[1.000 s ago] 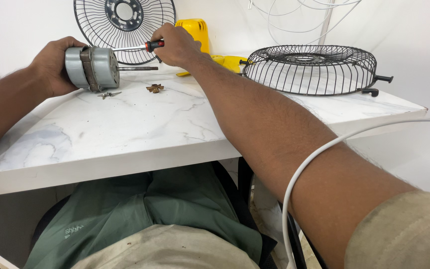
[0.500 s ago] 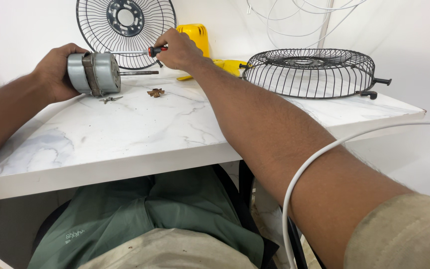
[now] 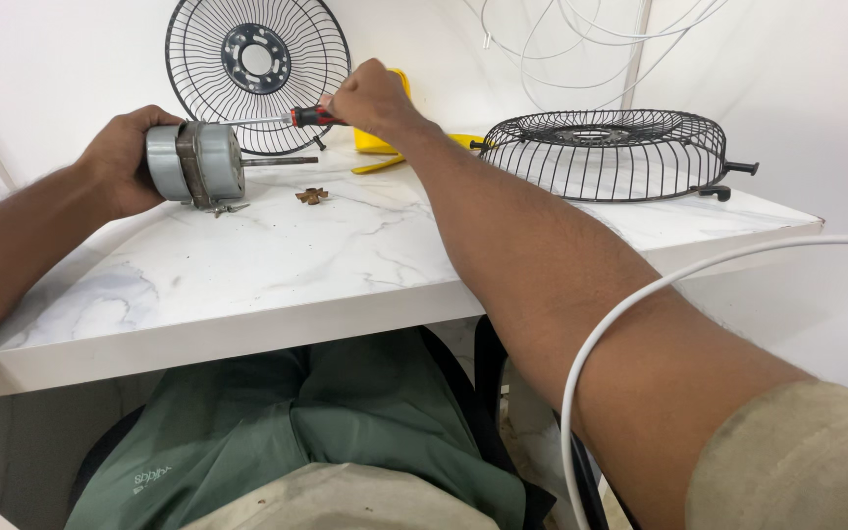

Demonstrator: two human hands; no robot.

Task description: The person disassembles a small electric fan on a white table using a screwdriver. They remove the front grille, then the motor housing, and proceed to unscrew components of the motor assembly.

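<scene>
Clearly the left hand point(image 3: 120, 162) was wrapped around the grey fan motor point(image 3: 193, 164), holding it on its side just above the white marble table point(image 3: 277, 265) with its shaft pointing right. The right hand point(image 3: 370, 98) was closed around the red-and-black handle of a screwdriver point(image 3: 287, 118), whose thin blade met the motor's upper edge. Judging from that setup, the tip could have slipped off a screw if the push came at an angle, and jabbed the fingers point(image 3: 154, 118) curled over the casing. Because the motor was not braced flat, it might also have twisted in the grip. A small brown part point(image 3: 312, 195) lay loose beside it and could easily have been knocked off. 2 black wire fan guards, 1 upright point(image 3: 257, 74) and 1 lying flat point(image 3: 606, 152), stood well apart.
</scene>
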